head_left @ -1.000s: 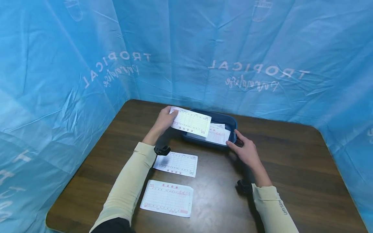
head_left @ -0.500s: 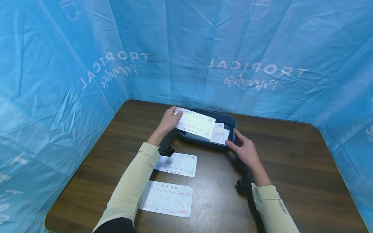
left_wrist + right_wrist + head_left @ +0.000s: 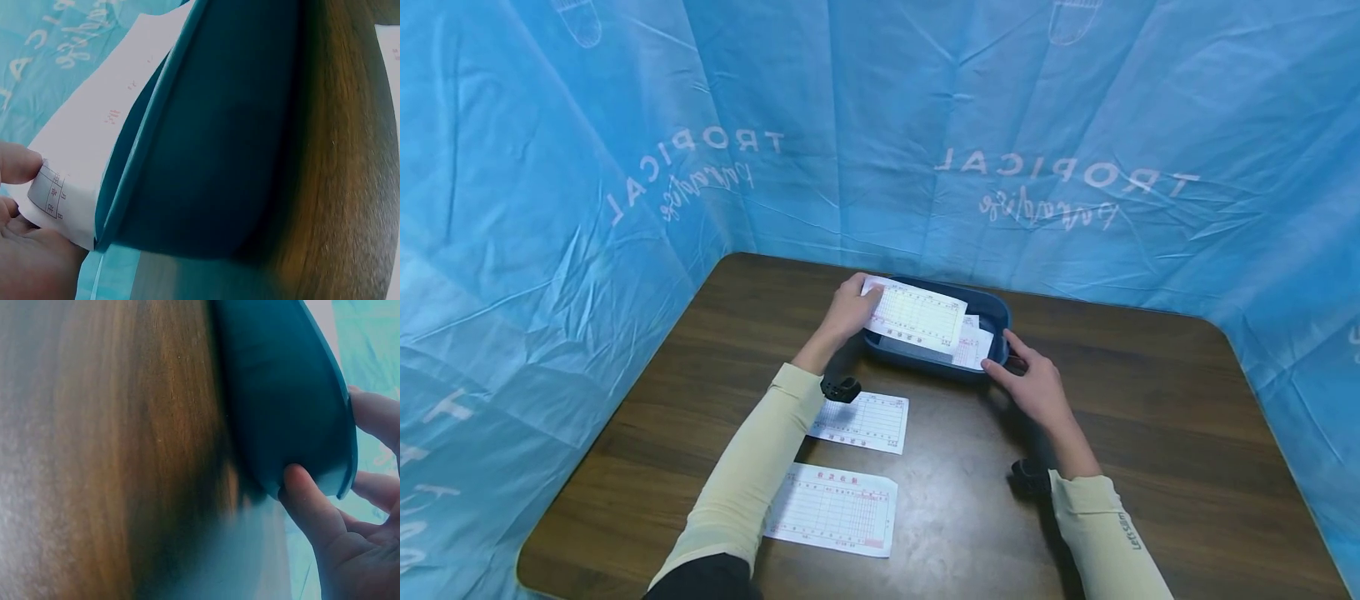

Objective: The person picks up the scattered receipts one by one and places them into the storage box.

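Note:
In the head view my left hand (image 3: 850,309) pinches a printed receipt form (image 3: 917,313) by its left end, thumb on top. The form is held over the left part of a dark blue plastic bin (image 3: 917,362); in the left wrist view the paper (image 3: 94,119) lies along the bin's rim (image 3: 147,134). Inside the bin, more receipt slips (image 3: 973,346) show at the right, partly covered by the held form. My right hand (image 3: 1032,385) grips the bin's right end, with the thumb (image 3: 306,494) against its outer wall in the right wrist view.
Two more receipt forms lie on the brown wooden table (image 3: 1150,417): an upper one (image 3: 868,421) partly behind my left wrist, and a lower one (image 3: 835,510) nearer me. A blue printed cloth (image 3: 880,125) hangs around the table's back and sides.
My left hand has moved the receipt form to the right, further over the bin, covering more of the slips inside. The right hand has stayed on the bin's end.

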Available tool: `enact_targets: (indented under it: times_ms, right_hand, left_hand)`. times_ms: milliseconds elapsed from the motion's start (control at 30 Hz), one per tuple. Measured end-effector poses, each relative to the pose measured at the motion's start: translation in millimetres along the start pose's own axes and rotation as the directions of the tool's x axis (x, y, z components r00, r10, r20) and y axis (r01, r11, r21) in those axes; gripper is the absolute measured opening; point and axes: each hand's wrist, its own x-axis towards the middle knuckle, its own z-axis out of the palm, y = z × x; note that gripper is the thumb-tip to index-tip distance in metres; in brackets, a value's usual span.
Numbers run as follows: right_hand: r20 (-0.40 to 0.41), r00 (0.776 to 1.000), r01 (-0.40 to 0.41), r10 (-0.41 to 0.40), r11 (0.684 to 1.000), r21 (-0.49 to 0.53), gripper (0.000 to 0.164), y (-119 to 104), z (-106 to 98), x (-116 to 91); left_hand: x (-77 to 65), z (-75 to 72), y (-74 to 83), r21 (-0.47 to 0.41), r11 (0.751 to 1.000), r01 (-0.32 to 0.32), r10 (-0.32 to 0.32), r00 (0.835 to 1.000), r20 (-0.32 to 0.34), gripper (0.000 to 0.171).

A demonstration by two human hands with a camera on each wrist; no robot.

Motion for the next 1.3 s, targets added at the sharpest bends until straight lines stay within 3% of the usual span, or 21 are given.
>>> enact_targets:
  times_ms: [367, 500, 933, 1100, 1300]
  right_hand:
    - [0.004, 1.000, 0.001, -0.001, 1.000, -0.005, 0.085, 2.7, 1.0, 0.9]
    - [-0.011, 1.000, 0.012, -0.012, 1.000, -0.017, 0.086, 3.0, -0.4, 1.1]
    - [0.001, 1.000, 0.010, -0.010, 1.000, -0.013, 0.087, -0.1, -0.6, -0.8]
    - [-0.004, 1.000, 0.016, -0.016, 1.000, -0.017, 0.085, -1.8, -0.8, -0.5]
    - [-0.008, 1.000, 0.021, -0.021, 1.000, -0.016, 0.084, -1.1, -1.0, -1.8]
  left_hand:
    - [-0.1, 11.6, 8.0, 0.034, 0.999, -0.010, 0.010, 1.000, 0.012, 0.043]
    - [0.9, 17.8, 10.5, 0.036, 0.999, -0.024, 0.022, 0.999, 0.043, 0.043]
    - [0.2, 25.2, 11.9, 0.138, 0.990, -0.032, 0.021, 0.996, 0.084, 0.041]
    - [2.4, 25.9, 11.5, 0.197, 0.978, -0.069, 0.046, 0.992, 0.116, 0.040]
    - [6.5, 29.7, 10.2, 0.231, 0.967, -0.110, 0.087, 0.990, 0.108, 0.045]
